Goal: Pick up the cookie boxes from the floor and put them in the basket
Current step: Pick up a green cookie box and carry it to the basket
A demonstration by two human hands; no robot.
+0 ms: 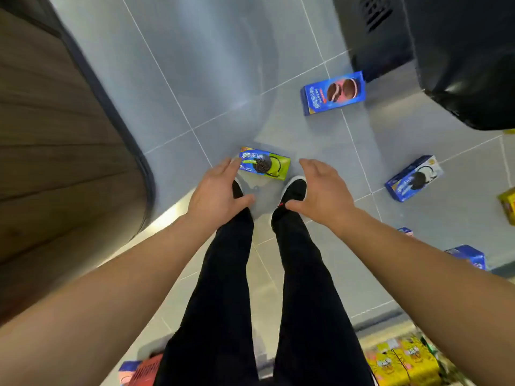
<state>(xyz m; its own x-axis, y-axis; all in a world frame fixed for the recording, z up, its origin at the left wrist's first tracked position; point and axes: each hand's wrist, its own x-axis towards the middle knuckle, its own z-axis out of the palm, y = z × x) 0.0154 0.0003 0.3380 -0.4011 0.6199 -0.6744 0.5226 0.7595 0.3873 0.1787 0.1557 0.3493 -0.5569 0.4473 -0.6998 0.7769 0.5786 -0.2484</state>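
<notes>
A blue and green cookie box [264, 163] lies flat on the grey tiled floor just ahead of my shoes. My left hand [216, 193] hovers open at its left end, fingers straight, holding nothing. My right hand [320, 190] hovers open to the box's right, also empty. A blue box with pink cookies [333, 92] lies farther off to the right. Another blue box with a white cookie [413, 178] lies at the right. Two more blue boxes [466, 256] peek out behind my right forearm. No basket is in view.
A wooden counter with a dark rounded edge [64, 140] fills the left. A black appliance or bin [459, 59] stands at the top right. Yellow packages [401, 360] sit at the bottom right, a yellow item [507, 206] at the right edge, red and blue packs [139, 371] at the bottom.
</notes>
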